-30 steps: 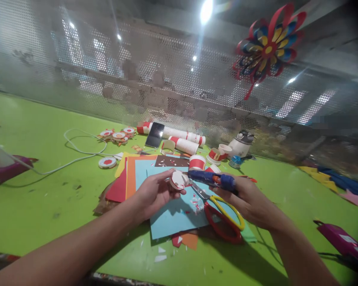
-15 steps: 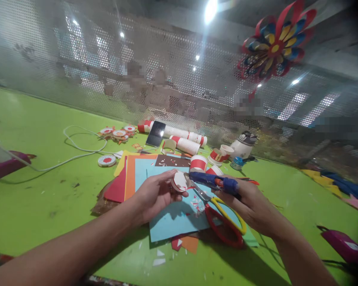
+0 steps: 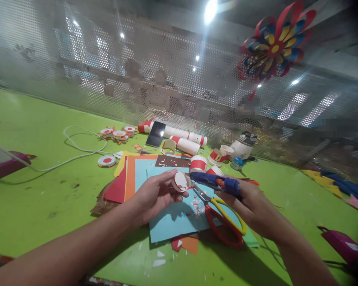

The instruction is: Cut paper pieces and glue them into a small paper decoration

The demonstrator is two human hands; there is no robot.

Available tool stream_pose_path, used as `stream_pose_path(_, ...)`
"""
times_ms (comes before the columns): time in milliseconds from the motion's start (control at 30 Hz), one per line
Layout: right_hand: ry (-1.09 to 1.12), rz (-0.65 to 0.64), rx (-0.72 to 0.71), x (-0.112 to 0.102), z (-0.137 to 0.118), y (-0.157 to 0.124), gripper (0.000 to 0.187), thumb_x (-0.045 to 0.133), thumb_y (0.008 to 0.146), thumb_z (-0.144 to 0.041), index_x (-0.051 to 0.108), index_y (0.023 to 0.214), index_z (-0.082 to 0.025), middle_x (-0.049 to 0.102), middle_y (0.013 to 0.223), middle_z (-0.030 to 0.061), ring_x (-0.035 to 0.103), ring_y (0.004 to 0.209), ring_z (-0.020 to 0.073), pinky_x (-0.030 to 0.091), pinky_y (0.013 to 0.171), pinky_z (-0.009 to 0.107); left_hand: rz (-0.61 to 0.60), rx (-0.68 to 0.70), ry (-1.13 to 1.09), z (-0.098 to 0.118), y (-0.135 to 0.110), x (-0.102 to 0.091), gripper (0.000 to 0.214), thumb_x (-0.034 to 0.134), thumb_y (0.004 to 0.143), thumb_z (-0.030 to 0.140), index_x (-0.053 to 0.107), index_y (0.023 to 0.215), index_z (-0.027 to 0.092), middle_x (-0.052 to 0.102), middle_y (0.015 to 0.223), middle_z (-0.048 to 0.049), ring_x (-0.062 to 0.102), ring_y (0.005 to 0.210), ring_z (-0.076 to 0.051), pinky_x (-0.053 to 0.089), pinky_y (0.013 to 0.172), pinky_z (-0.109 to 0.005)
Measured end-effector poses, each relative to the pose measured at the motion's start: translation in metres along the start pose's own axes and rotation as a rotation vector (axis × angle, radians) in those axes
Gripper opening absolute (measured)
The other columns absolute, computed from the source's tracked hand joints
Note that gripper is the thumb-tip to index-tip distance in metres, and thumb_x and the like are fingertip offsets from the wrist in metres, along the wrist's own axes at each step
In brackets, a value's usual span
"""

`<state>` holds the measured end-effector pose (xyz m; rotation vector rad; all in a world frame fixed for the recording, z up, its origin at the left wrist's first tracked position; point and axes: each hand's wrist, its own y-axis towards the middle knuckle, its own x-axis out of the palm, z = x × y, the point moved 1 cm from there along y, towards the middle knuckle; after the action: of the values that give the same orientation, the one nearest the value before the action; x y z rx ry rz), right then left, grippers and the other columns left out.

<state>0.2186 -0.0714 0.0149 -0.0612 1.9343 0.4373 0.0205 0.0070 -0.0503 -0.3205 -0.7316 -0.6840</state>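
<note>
Between the fingers of my left hand (image 3: 158, 194) is a small round white piece cut from a paper cup (image 3: 180, 182), with a thin red edge strip. My right hand (image 3: 250, 204) is wrapped around a blue glue gun (image 3: 214, 180), whose nozzle points left at the cup piece; whether it touches cannot be made out. Below the glue gun lie scissors (image 3: 226, 222) with one yellow and one red handle loop, blades toward the left hand. Under both hands is a sheet of light blue paper (image 3: 167, 226) scattered with red and white scraps.
Behind stand cut red-and-white paper cups (image 3: 198, 163), stacked cup tubes (image 3: 185, 145), a phone (image 3: 155, 134) and a white bottle (image 3: 241, 147). Finished-looking discs (image 3: 119, 135) and a white cable (image 3: 86, 151) lie left. Purple pouch-like items (image 3: 343, 243) sit at both sides.
The cup piece has tilted slightly in my left hand, and the glue gun has shifted a little to the right. Everything else stays put.
</note>
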Motion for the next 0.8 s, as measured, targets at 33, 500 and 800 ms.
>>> stream_pose_path(33, -0.003, 0.003, -0.002, 0.0001, 0.0003, 0.0, 0.02, 0.043, 0.089, -0.035, 0.053, 0.08, -0.019, 0.052, 0.066, -0.0007, 0.046, 0.057, 0.0127, 0.036, 0.052, 0.023, 0.002, -0.004, 0.003, 0.0, -0.0001, 0.0003, 0.027, 0.049, 0.083, 0.031, 0.062, 0.088, 0.008, 0.063, 0.088, -0.0144, 0.059, 0.066, -0.016, 0.041, 0.058, -0.025)
stream_pose_path(500, -0.017, 0.024, -0.007, -0.0017, -0.0006, -0.0012, 0.021, 0.043, 0.089, -0.033, 0.052, 0.076, -0.019, 0.053, 0.065, -0.0003, 0.045, 0.056, 0.0127, 0.035, 0.05, 0.023, 0.018, -0.002, 0.019, 0.0003, 0.0002, -0.0002, 0.028, 0.051, 0.082, 0.033, 0.063, 0.085, 0.007, 0.062, 0.083, -0.0122, 0.06, 0.067, -0.017, 0.043, 0.059, -0.025)
stream_pose_path(800, -0.051, 0.029, -0.007, -0.0002, -0.0005, -0.0012, 0.022, 0.042, 0.089, -0.033, 0.049, 0.073, -0.019, 0.05, 0.062, -0.0011, 0.042, 0.054, 0.0122, 0.033, 0.048, 0.023, 0.037, -0.006, 0.015, 0.0, 0.0002, 0.0006, 0.027, 0.051, 0.081, 0.032, 0.063, 0.087, 0.008, 0.063, 0.085, -0.0137, 0.06, 0.066, -0.017, 0.042, 0.059, -0.026)
